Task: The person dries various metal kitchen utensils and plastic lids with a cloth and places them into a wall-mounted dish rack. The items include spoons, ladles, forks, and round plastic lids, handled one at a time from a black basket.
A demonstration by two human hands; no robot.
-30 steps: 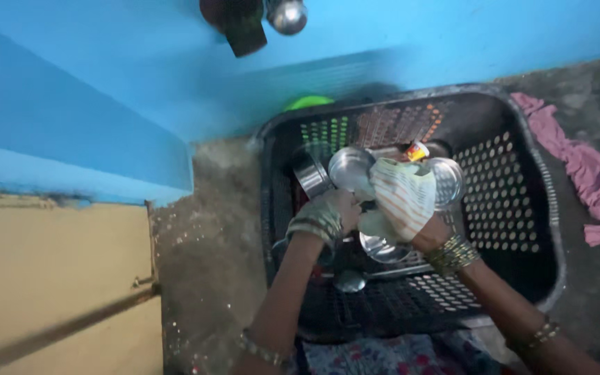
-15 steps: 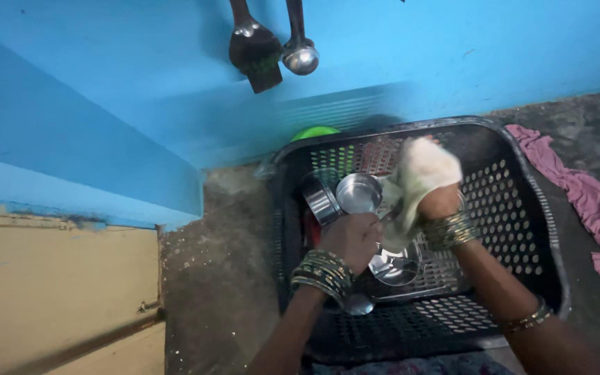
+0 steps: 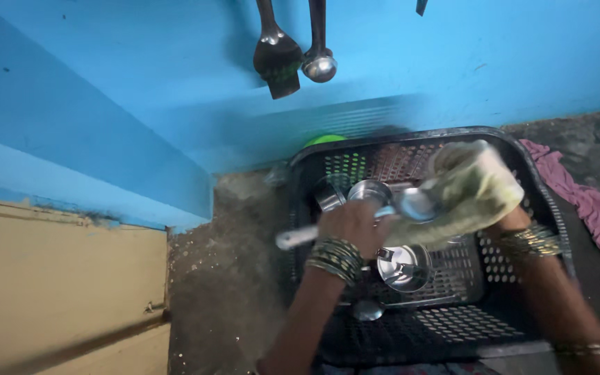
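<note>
Head view only. Left hand [image 3: 353, 223] closed around handle of steel ladle [image 3: 383, 208], handle end poking out past the fist toward the blue wall side. Right hand [image 3: 484, 187] wrapped in pale yellow cloth [image 3: 470, 182], pressed on the ladle's bowl end; fingers hidden, grip width not readable. Just under both hands: black perforated plastic basket [image 3: 522, 326] on rough grey stone floor [image 3: 230, 278], holding steel cups [image 3: 345, 194] and a steel pot [image 3: 403, 267]. Beyond the grip: blue painted wall [image 3: 140, 83] with hanging ladles [image 3: 293, 55]. Pink rag [image 3: 592, 208] on floor past right wrist. Tan door panel [image 3: 57, 292] far side of left arm.
</note>
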